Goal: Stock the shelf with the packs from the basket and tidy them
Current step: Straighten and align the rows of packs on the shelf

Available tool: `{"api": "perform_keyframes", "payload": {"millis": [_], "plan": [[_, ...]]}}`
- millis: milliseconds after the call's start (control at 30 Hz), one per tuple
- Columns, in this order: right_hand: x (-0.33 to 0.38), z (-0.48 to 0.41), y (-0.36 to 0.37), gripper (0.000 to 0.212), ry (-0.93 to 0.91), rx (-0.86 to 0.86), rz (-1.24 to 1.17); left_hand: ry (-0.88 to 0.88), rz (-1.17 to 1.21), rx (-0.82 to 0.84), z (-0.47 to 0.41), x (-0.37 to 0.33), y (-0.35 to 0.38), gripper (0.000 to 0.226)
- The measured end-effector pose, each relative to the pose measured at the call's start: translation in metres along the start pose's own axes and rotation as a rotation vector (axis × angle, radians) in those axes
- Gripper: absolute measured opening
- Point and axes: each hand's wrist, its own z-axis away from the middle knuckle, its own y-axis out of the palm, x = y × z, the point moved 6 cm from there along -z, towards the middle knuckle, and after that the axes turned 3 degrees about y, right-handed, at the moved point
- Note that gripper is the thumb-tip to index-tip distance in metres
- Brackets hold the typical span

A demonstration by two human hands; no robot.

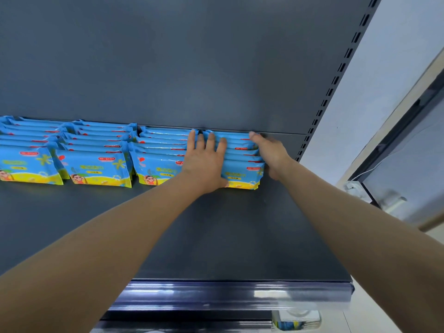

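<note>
Blue and yellow foil packs point(98, 162) stand in four rows at the back of a dark grey metal shelf point(216, 224), each row running from the front pack to the back panel point(192, 68). The rightmost row point(240, 162) is the one being handled, and it sits just beside the third row point(158, 159) with only a thin gap between them.

The left hand point(204, 162) lies flat over the top edges of the rightmost row at its left side. Its fingers are straight and spread towards the back, and its thumb is down against the face of the front pack.

The right hand point(269, 150) is set against the right end of the same row, with one finger stretched straight back along the packs to the rear. Its other fingers are tucked low near the front corner, and from here I cannot tell whether they are curled or flat.

Both bare forearms reach in over the front half of the shelf. A glossy price strip point(228, 294) runs along the front edge. To the right, a slotted upright point(336, 75) rises beside a pale wall point(396, 68).
</note>
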Motion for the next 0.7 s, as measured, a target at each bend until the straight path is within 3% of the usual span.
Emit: {"api": "perform_keyframes", "payload": {"millis": [133,400,567,700], "plan": [[-0.004,-0.001,0.009,0.017,0.069,0.045,0.039,-0.037,-0.054,0.025,0.001,0.007,-0.001,0.103],[-0.004,-0.004,0.004,0.032,0.115,-0.020,-0.040,0.028,0.015,0.063,-0.003,0.005,-0.001,0.094],[-0.007,-0.003,-0.002,0.039,0.120,0.004,-0.173,0.010,0.008,0.120,-0.003,0.005,-0.004,0.100],[-0.011,0.001,0.005,0.022,0.099,0.110,-0.132,0.031,0.008,0.121,-0.005,0.001,-0.004,0.094]]}}
